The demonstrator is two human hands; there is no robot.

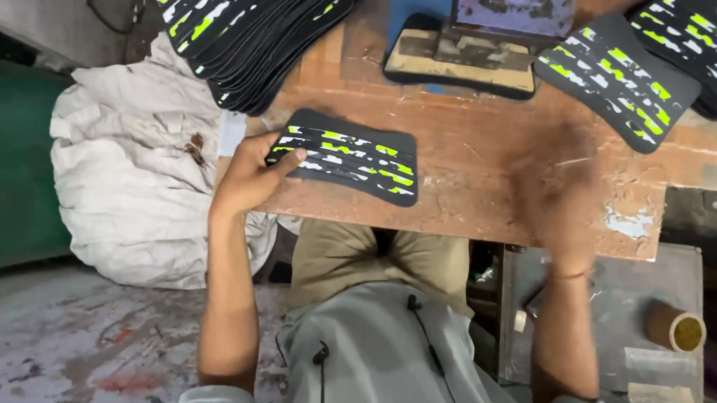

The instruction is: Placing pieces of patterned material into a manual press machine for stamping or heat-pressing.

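Observation:
A black curved pad (353,156) printed with green and white dashes lies flat on the brown wooden table (484,165). My left hand (250,175) grips its left end, thumb on top. My right hand (557,190) hovers over the table's front right part, blurred by motion; I cannot tell whether it holds anything.
A tall stack of the same pads (253,34) stands at the back left, more pads (620,77) lie at the back right. A black-rimmed printing frame (461,59) sits at the back centre. A white sack (139,169) lies left of the table. A tape roll (677,329) rests on a grey stand.

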